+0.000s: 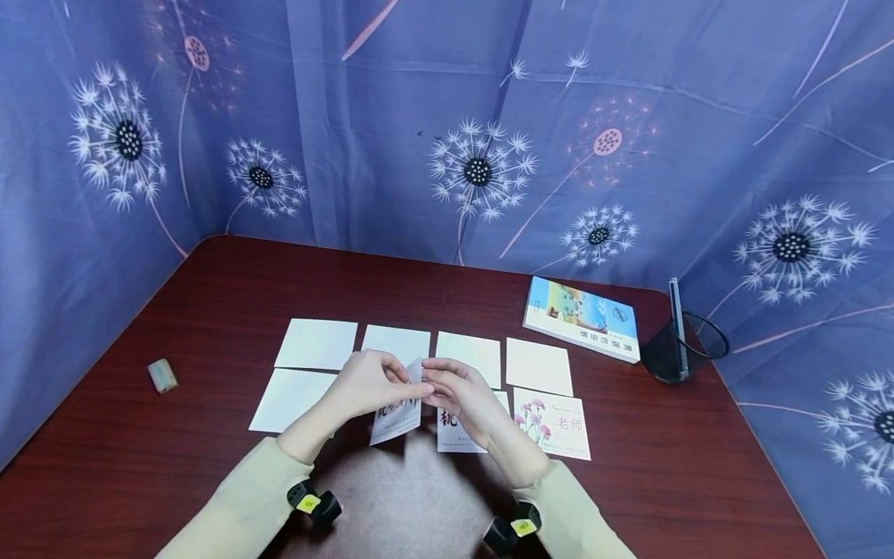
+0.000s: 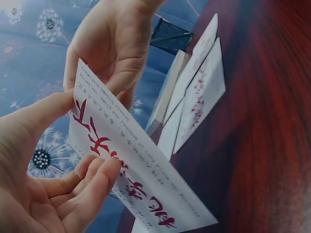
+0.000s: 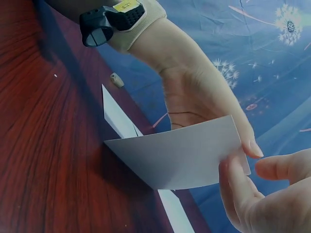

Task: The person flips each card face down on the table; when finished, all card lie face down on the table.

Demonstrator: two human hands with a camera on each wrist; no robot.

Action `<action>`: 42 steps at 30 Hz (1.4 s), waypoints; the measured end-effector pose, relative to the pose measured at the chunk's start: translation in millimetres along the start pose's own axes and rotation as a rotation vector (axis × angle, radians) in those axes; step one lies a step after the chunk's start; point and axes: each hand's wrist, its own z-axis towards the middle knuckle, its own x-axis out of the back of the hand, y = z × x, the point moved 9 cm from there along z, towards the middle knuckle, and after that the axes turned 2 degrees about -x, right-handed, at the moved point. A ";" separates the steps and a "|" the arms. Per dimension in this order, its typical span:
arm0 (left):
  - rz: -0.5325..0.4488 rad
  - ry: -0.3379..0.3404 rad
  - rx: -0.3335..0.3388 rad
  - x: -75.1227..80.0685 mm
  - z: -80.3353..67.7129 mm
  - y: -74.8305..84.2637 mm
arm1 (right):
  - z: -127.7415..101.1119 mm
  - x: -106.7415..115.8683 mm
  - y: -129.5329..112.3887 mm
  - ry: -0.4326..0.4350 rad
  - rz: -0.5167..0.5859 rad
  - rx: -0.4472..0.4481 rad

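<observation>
With the held card as the clock's centre, a blue dandelion-patterned cloth [image 1: 377, 155] is hanging behind everything, from 9 through 12 to 3 o'clock. The dark red desk [image 1: 209, 310] is carrying all the items. A book [image 1: 583, 318] is lying flat towards 2 o'clock, presumably to be leaving my working area free. My left hand [image 1: 363, 386] and right hand [image 1: 466, 400] are meeting at the card's raised end: the left is gripping it, curled fingers pressing the printed face and thumb touching the edge; the right is backing the blank face with its fingers, though I cannot tell whether it is pinching. A black pen cup [image 1: 660, 355] is standing near 3 o'clock. Four blank-faced cards [image 1: 317, 344] are forming the far row, from 10 to past 2 o'clock, seemingly spaced for separate lifting. A flower card [image 1: 552, 423] and a red-lettered card [image 1: 457, 435] are showing print at 3 o'clock; a near blank card [image 1: 289, 402] is lying at 9. The held card [image 1: 396, 425] is tilting above the desk, apparently for reading. An eraser-like block [image 1: 162, 376] is resting well apart at 9 o'clock.
</observation>
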 end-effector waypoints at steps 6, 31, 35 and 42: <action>-0.085 -0.023 0.003 4.9 -2.7 2.1 | 0.7 -5.8 -1.7 -0.044 0.020 0.009; 0.017 0.201 0.004 65.0 -9.2 -19.4 | -7.6 57.1 27.4 0.044 -0.044 -0.049; -0.003 0.189 0.062 61.3 -8.1 -35.4 | -9.7 65.2 25.6 0.060 -0.048 -0.053; 0.034 0.184 0.132 53.8 -7.1 -59.0 | -11.0 75.1 22.1 0.086 -0.058 -0.067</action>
